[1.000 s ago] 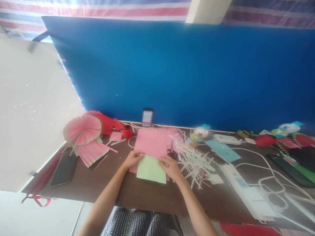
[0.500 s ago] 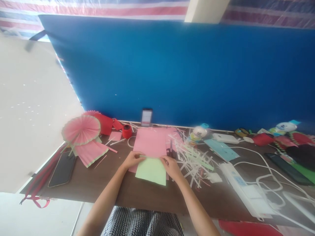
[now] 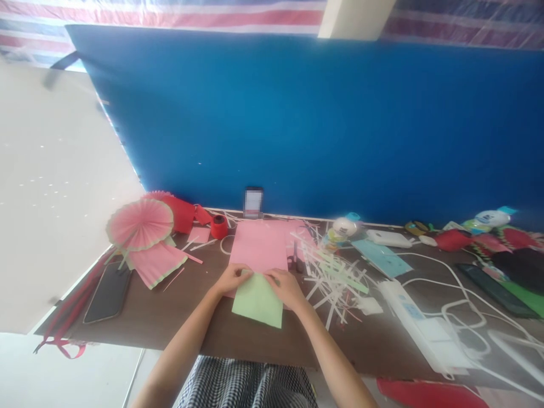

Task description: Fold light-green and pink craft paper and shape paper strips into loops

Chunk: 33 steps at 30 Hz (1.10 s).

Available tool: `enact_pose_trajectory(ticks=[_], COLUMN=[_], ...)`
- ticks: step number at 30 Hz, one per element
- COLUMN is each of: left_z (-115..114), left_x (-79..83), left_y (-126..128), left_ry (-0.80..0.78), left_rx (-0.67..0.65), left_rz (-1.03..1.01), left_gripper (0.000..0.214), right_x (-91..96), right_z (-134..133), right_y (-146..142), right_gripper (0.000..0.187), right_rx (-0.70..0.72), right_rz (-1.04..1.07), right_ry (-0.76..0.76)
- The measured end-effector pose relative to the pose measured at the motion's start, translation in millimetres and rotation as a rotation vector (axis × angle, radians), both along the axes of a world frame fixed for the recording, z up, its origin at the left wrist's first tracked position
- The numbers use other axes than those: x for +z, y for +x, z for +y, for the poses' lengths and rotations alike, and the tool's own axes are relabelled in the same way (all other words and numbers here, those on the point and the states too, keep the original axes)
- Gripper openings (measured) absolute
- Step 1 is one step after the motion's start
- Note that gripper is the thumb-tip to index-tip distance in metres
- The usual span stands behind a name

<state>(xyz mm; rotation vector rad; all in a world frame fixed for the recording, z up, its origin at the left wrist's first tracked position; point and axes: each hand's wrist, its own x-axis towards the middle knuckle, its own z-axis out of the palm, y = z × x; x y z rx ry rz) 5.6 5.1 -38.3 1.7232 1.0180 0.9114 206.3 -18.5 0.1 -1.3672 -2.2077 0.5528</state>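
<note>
A light green paper sheet lies on the brown table in front of me, partly over a pink paper sheet. My left hand pinches the green sheet's far edge at its left corner. My right hand presses the same far edge just right of the middle, fingers curled down on it. The two hands sit close together along that edge.
Pink pleated paper fans and a dark phone lie left. A red tape roll and a small upright phone stand behind. Cut paper strips, a white power strip with cables and bottles fill the right.
My right hand has slid left along the green sheet's far edge, toward my left hand. The green sheet has shifted slightly left with it.
</note>
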Motion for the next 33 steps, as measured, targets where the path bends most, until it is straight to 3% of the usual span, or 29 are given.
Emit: enact_pose_trajectory(ticks=[7, 11, 17, 21, 26, 29, 33], left_z=[1, 6, 12, 8, 0, -3, -4], left_x=[-2.4, -2.8, -2.6, -2.6, 0.6, 4.3, 7.0], left_y=[-1, -9, -17, -9, -1, 2, 3], left_ry=[0.013, -0.014, 0.009, 0.005, 0.129, 0.225, 0.214], left_rx=[-0.002, 0.060, 0.159, 0.109, 0.077, -0.004, -0.072], left_rz=[-0.010, -0.007, -0.059, -0.033, 0.018, 0.069, 0.138], left_gripper=[0.028, 0.031, 0.030, 0.030, 0.029, 0.025, 0.021], right_x=[0.6, -1.4, 1.1, 2.3, -0.6, -0.6, 0.8], right_z=[0, 0, -2, -3, 1, 2, 1], right_y=[-5, 17, 49, 29, 0, -4, -2], right_gripper=[0.021, 0.018, 0.020, 0.025, 0.028, 0.029, 0.028], right_rx=[0.026, -0.013, -0.186, -0.066, 0.050, 0.116, 0.136], right_rz=[-0.053, -0.058, -0.019, 0.067, -0.096, -0.133, -0.117], right_ry=[0.005, 0.002, 0.036, 0.043, 0.053, 0.076, 0.066])
